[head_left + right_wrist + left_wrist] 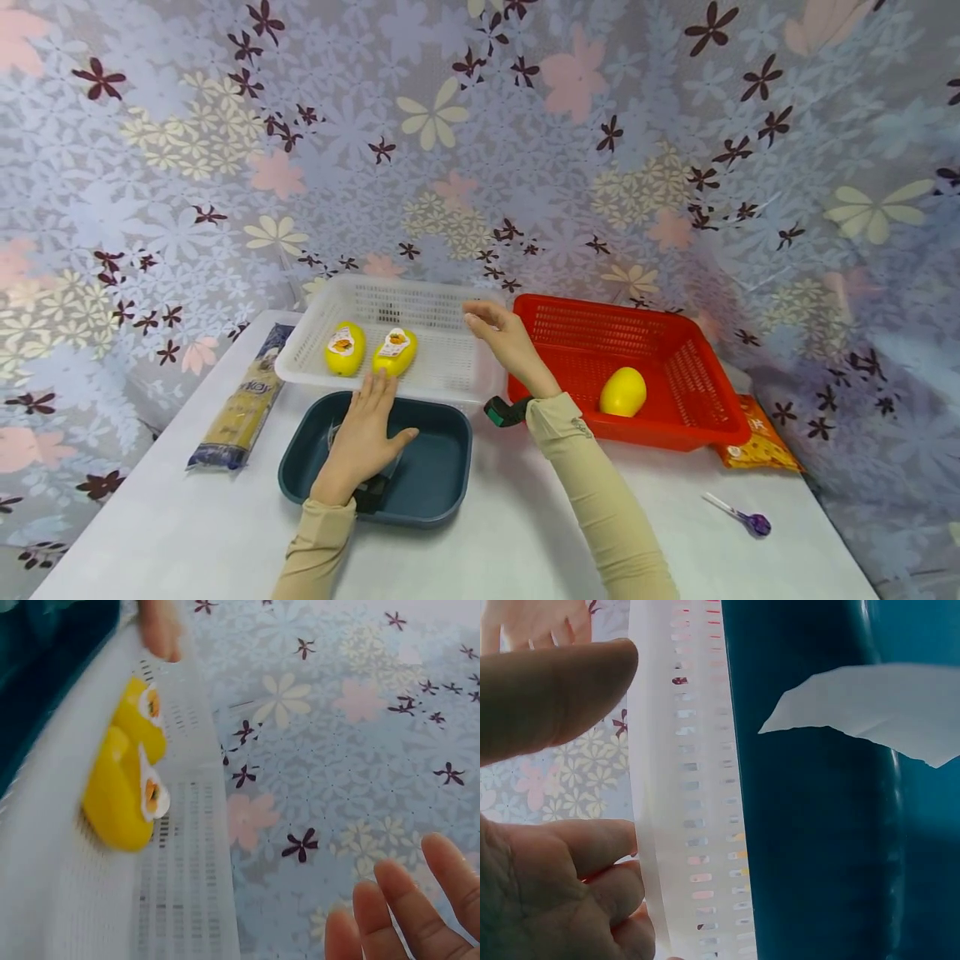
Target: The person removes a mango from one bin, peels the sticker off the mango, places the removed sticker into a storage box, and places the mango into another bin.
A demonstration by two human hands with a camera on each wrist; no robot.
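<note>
My left hand (363,437) reaches over a dark teal tray (431,518), its fingers extended to the near rim of a white slotted basket (450,396). Inside that basket lie two yellow mango-shaped things with white labels, a left one (345,350) and a right one (395,353). The left fingertips are just in front of the right one; whether they touch it I cannot tell. Above the white basket's right end hangs my right hand (506,337), fingers loosely bent and holding nothing. A pale sheet-like piece (870,705) shows at the teal tray in the left wrist view.
To the right, a red basket (693,437) holds an unlabelled yellow rounded thing (623,392). An orange snack bag (761,437) and a purple lollipop (756,523) lie beyond it. A pasta packet (243,404) lies at left. Flowered cloth (480,150) hangs behind.
</note>
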